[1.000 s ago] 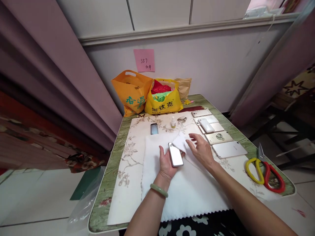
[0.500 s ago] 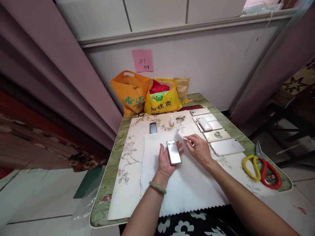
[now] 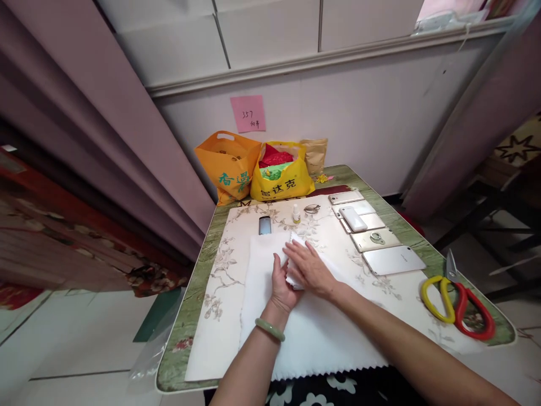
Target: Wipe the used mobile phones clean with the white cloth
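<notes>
We press a wipe (image 3: 292, 243) flat between left hand (image 3: 279, 283) and right hand (image 3: 311, 269).
We judge this a wiping step: the right hand lies spread and flat on the wipe, while the left hand sits beneath it, over the big cloth (image 3: 321, 332). We cannot tell whether the left hand grips anything. The next move calls for even pressure and a level left palm. The wipe touches both hands, its far corner showing past the fingertips, toward the bottle (image 3: 296, 213).
</notes>
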A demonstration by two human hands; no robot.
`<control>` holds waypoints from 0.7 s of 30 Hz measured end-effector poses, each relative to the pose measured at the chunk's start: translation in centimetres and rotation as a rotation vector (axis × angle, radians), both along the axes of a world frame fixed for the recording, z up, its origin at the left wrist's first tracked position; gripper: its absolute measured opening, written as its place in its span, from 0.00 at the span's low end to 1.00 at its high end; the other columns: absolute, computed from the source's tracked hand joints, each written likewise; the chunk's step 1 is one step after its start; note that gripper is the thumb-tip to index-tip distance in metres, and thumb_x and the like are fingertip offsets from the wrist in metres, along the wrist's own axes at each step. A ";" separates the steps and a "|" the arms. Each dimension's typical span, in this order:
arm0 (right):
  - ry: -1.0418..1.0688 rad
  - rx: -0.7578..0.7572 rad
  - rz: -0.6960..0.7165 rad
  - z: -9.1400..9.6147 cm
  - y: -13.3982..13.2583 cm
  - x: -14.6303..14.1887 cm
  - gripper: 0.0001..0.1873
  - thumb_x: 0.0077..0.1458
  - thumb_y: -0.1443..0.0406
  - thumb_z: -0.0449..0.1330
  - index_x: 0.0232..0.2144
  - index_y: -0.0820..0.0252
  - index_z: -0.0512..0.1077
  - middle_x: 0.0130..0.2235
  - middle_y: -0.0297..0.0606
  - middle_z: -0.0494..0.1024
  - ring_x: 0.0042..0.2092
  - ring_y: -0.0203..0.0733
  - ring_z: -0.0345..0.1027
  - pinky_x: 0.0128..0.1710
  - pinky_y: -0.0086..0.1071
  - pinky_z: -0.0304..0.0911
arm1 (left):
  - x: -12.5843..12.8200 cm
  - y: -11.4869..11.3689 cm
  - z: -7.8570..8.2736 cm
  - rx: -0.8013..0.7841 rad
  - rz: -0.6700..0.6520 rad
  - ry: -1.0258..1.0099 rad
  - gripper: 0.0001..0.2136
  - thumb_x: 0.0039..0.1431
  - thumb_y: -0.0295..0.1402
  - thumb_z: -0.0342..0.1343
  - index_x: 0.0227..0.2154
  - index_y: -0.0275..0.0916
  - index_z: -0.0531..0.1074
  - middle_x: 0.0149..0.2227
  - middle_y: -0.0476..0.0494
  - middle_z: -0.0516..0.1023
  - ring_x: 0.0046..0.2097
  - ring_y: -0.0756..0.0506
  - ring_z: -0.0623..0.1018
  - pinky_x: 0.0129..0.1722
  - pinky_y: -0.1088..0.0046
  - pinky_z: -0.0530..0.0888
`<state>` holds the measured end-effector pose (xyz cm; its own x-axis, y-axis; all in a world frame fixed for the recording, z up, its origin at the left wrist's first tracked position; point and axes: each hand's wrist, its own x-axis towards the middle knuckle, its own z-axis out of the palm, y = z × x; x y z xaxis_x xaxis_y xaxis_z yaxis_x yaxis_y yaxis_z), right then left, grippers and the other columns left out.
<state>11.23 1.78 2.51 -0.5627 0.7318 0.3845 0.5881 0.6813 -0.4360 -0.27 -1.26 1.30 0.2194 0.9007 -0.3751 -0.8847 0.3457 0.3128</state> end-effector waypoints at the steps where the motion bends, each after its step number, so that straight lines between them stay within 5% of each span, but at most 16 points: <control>1: -0.054 -0.010 0.043 -0.4 -0.2 -0.3 0.26 0.65 0.59 0.47 0.64 0.56 0.57 0.65 0.42 0.59 0.67 0.49 0.45 0.65 0.54 0.38 | 0.0 0.0 0.0 -0.001 0.003 0.002 0.26 0.57 0.52 0.53 0.53 0.40 0.70 0.48 0.38 0.78 0.50 0.38 0.77 0.50 0.59 0.72; 7: -0.150 -0.042 0.009 -1.3 0.0 -0.6 0.29 0.67 0.56 0.43 0.67 0.54 0.48 0.69 0.39 0.47 0.69 0.49 0.36 0.66 0.54 0.30 | 0.4 0.0 0.4 0.074 -0.002 0.015 0.29 0.57 0.55 0.50 0.55 0.40 0.68 0.53 0.35 0.75 0.52 0.37 0.76 0.50 0.58 0.72; 14: 0.165 0.033 -0.260 -1.6 1.0 1.1 0.30 0.65 0.55 0.46 0.64 0.63 0.56 0.63 0.48 0.62 0.66 0.50 0.49 0.64 0.51 0.45 | 0.5 0.2 0.2 0.058 -0.001 0.051 0.26 0.58 0.50 0.52 0.50 0.35 0.71 0.44 0.35 0.80 0.48 0.37 0.78 0.51 0.57 0.71; 18: 0.411 -0.063 -0.291 -0.9 0.5 2.8 0.18 0.64 0.55 0.50 0.47 0.57 0.73 0.44 0.43 0.77 0.42 0.42 0.72 0.45 0.36 0.67 | 0.5 0.5 0.2 0.032 0.039 0.040 0.23 0.58 0.49 0.53 0.47 0.33 0.73 0.41 0.35 0.80 0.47 0.36 0.78 0.51 0.56 0.70; 21: 0.361 -0.165 -0.149 -0.8 0.3 3.4 0.13 0.60 0.55 0.56 0.39 0.55 0.75 0.37 0.37 0.77 0.28 0.35 0.68 0.33 0.30 0.66 | 0.5 0.6 0.4 0.022 0.059 0.025 0.26 0.58 0.51 0.52 0.48 0.33 0.72 0.43 0.33 0.79 0.49 0.34 0.76 0.50 0.54 0.70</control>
<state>14.59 2.12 1.68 -0.2967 0.8631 0.4088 0.4641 0.5044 -0.7281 0.24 -0.64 1.69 0.1559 0.9198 -0.3602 -0.8951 0.2858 0.3423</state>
